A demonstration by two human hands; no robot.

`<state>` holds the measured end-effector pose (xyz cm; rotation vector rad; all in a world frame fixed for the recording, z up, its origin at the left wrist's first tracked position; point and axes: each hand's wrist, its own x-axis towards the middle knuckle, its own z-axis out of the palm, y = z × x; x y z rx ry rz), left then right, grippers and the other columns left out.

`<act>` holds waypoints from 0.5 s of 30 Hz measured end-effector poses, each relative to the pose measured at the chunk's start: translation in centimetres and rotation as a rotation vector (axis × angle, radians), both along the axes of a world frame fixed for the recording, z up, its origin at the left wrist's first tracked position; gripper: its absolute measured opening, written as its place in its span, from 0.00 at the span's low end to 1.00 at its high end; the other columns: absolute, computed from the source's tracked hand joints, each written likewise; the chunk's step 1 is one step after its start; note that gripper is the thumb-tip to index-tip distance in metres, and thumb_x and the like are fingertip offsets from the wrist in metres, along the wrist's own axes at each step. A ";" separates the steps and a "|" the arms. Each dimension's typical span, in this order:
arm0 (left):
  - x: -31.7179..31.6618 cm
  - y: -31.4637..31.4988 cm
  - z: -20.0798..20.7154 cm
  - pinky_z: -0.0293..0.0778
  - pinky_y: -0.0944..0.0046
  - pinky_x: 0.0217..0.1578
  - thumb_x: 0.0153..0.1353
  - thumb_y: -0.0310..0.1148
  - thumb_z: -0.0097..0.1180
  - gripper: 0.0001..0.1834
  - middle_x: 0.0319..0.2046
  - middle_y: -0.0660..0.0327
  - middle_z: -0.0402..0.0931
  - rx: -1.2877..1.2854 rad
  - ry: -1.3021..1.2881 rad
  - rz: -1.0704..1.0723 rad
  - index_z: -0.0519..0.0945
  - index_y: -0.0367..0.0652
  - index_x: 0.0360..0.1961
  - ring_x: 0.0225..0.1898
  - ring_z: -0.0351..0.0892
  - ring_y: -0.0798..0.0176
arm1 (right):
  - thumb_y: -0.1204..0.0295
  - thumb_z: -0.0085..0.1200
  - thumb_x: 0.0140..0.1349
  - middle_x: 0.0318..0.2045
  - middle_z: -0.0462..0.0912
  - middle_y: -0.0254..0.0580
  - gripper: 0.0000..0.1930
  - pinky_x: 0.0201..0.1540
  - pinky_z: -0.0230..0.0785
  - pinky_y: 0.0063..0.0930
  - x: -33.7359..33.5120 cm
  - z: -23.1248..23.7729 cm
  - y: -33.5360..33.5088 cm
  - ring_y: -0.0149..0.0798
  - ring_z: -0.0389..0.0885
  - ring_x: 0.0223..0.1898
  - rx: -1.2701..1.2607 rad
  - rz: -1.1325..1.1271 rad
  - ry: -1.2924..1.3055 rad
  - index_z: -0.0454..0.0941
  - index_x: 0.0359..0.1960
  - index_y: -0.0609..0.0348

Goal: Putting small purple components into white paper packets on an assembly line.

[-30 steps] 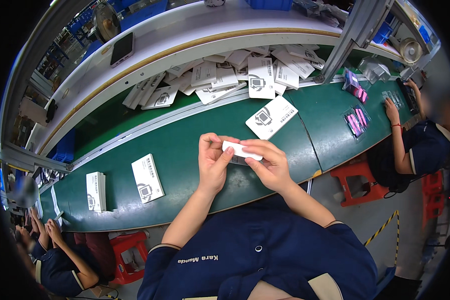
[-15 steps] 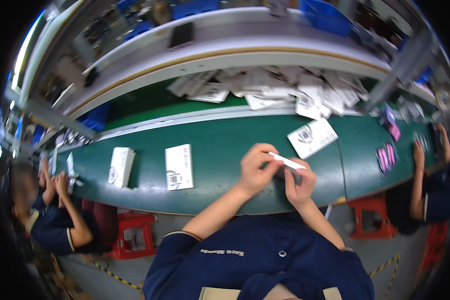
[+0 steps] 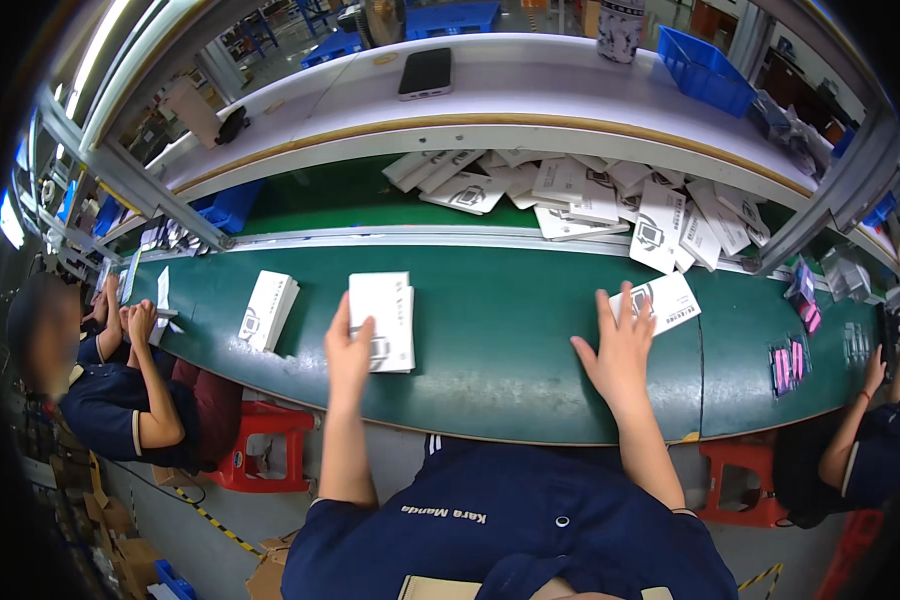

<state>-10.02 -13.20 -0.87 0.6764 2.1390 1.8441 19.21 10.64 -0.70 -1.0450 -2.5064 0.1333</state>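
Note:
My left hand (image 3: pixel 350 350) grips the left edge of a thin white box (image 3: pixel 375 290), thumb on top, fingers mostly hidden. That box lies over or just above another thin white box (image 3: pixel 403 352), whose right and lower edges stick out; whether the two touch I cannot tell. Over on the right, my right hand (image 3: pixel 620 360) is open with spread fingers. Its fingertips lie on the left end of a single printed white box (image 3: pixel 675 302). Farther left stands a neat stack of white boxes (image 3: pixel 270 308) on the green table (image 3: pixel 500 350).
A loose heap of white boxes (image 3: pixel 580 190) lies under the shelf (image 3: pixel 530 90). A phone (image 3: pixel 426 73), a patterned cup (image 3: pixel 620 30) and a blue bin (image 3: pixel 705 70) stand on it. Pink packaged items (image 3: pixel 788 367) lie at right. Co-workers sit on both sides.
My hands have parted. The left has carried the thin white box leftward onto or over the one there; the right has moved right to the single box. The view has shifted slightly.

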 end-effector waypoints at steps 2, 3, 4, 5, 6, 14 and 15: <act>0.0 0.0 0.8 0.69 0.56 0.58 0.63 0.28 0.61 0.30 0.61 0.43 0.71 -0.332 0.109 0.009 0.69 0.32 0.66 0.59 0.74 0.51 | 0.58 0.61 0.61 0.69 0.60 0.61 0.34 0.67 0.49 0.68 1.1 -1.7 0.2 0.77 0.54 0.68 -0.056 -0.161 -0.052 0.67 0.66 0.62; 1.0 0.6 0.3 0.65 0.50 0.61 0.61 0.29 0.61 0.30 0.62 0.40 0.67 -0.686 0.432 0.159 0.70 0.33 0.65 0.61 0.70 0.43 | 0.58 0.60 0.62 0.68 0.63 0.61 0.32 0.67 0.50 0.67 1.8 -2.3 -0.1 0.77 0.56 0.67 -0.024 -0.099 -0.043 0.69 0.64 0.63; 2.1 1.4 0.2 0.61 0.45 0.63 0.59 0.30 0.62 0.30 0.64 0.38 0.63 -1.020 0.771 0.308 0.71 0.34 0.63 0.64 0.65 0.36 | 0.58 0.59 0.62 0.67 0.65 0.62 0.31 0.67 0.50 0.67 2.5 -2.5 -0.8 0.77 0.58 0.66 0.006 -0.047 -0.041 0.70 0.62 0.65; 2.9 2.7 0.4 0.58 0.41 0.63 0.58 0.30 0.62 0.30 0.65 0.38 0.61 -0.898 0.922 0.263 0.72 0.36 0.63 0.64 0.61 0.32 | 0.65 0.60 0.61 0.65 0.69 0.60 0.27 0.68 0.51 0.63 2.7 -2.3 -1.6 0.76 0.59 0.66 -0.018 0.016 -0.027 0.73 0.60 0.63; 4.4 3.9 1.3 0.55 0.38 0.64 0.57 0.30 0.62 0.30 0.65 0.37 0.58 -0.764 1.062 0.206 0.72 0.37 0.62 0.65 0.57 0.28 | 0.74 0.56 0.58 0.64 0.71 0.55 0.20 0.70 0.49 0.63 3.3 -2.2 -2.2 0.69 0.60 0.69 -0.047 0.122 0.003 0.76 0.54 0.60; 15.8 14.5 0.5 0.52 0.40 0.66 0.43 0.58 0.73 0.46 0.67 0.48 0.61 -0.370 1.095 -0.952 0.75 0.51 0.64 0.68 0.57 0.39 | 0.85 0.51 0.53 0.50 0.82 0.41 0.12 0.69 0.54 0.62 13.6 -2.8 3.2 0.56 0.72 0.63 -0.095 0.030 0.470 0.78 0.36 0.55; 16.3 14.9 0.3 0.57 0.43 0.63 0.41 0.59 0.73 0.46 0.62 0.50 0.67 -0.355 1.074 -0.957 0.76 0.51 0.63 0.65 0.62 0.42 | 0.84 0.53 0.53 0.50 0.82 0.42 0.11 0.69 0.53 0.61 15.5 -2.9 5.1 0.57 0.72 0.63 0.012 -0.108 0.482 0.79 0.37 0.55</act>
